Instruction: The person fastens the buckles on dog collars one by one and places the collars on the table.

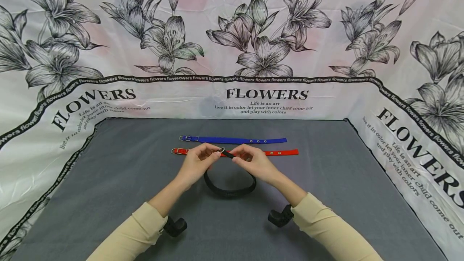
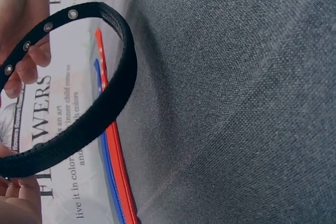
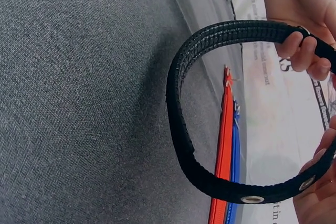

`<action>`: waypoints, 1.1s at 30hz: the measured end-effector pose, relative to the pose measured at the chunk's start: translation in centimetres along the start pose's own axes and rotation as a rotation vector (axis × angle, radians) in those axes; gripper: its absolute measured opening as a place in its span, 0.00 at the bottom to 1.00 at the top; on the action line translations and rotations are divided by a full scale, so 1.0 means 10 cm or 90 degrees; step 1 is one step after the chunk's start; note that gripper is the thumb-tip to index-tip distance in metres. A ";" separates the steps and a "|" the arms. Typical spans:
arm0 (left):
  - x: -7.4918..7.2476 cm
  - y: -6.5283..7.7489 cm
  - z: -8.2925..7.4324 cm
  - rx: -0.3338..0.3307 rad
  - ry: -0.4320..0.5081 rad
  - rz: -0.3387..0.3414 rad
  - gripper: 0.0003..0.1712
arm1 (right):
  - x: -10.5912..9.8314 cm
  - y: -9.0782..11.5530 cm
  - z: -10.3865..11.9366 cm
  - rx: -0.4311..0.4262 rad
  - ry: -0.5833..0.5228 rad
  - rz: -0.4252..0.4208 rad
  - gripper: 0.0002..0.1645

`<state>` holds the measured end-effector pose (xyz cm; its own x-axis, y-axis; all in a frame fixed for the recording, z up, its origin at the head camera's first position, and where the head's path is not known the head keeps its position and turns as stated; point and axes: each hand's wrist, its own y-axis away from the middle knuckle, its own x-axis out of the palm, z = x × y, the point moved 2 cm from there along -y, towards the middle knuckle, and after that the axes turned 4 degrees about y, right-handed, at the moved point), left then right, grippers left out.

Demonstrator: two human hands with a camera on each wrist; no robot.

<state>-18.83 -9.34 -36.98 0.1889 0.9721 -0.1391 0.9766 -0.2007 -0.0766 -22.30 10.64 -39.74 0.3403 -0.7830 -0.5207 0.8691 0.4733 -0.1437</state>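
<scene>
A black collar (image 1: pixel 230 193) is bent into a loop above the table, its two ends brought together between my hands. My left hand (image 1: pixel 198 163) pinches the end with the silver metal buckle (image 1: pixel 222 150). The other end, a strap with several metal eyelets (image 2: pixel 48 27), is gripped between the thumb and fingers of my right hand (image 1: pixel 256 165). In the right wrist view a ridged, shiny inner face of the collar (image 3: pixel 226 32) shows. Behind the hands lies a red collar (image 1: pixel 286 152), partly hidden by them.
A blue collar (image 1: pixel 232 140) lies straight on the grey cloth (image 1: pixel 119 180), beyond the red one and alongside it. A white curtain (image 1: pixel 174 104) with flower prints and lettering hangs around the back and sides of the table.
</scene>
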 end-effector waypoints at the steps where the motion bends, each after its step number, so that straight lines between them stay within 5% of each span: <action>1: 0.00 0.00 0.00 0.002 -0.004 0.002 0.12 | 0.00 0.00 0.00 -0.001 -0.001 0.000 0.11; 10: 0.02 -0.11 0.29 -0.002 -0.037 0.007 0.14 | 0.03 0.01 0.03 0.008 0.019 -0.001 0.11; 17: 0.04 -0.10 0.28 0.038 -0.110 0.017 0.09 | 0.05 0.01 0.08 0.016 0.017 0.009 0.10; 24: 0.04 -0.10 0.27 0.055 -0.138 0.008 0.12 | 0.00 0.10 0.38 0.007 0.023 0.010 0.09; 33: 0.04 -0.11 0.25 0.035 -0.092 -0.010 0.12 | 0.01 0.09 0.40 0.016 0.024 0.002 0.09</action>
<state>-20.11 -9.01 -39.46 0.1526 0.9483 -0.2782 0.9716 -0.1956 -0.1335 -20.05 9.39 -36.54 0.3302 -0.7651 -0.5529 0.8767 0.4656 -0.1207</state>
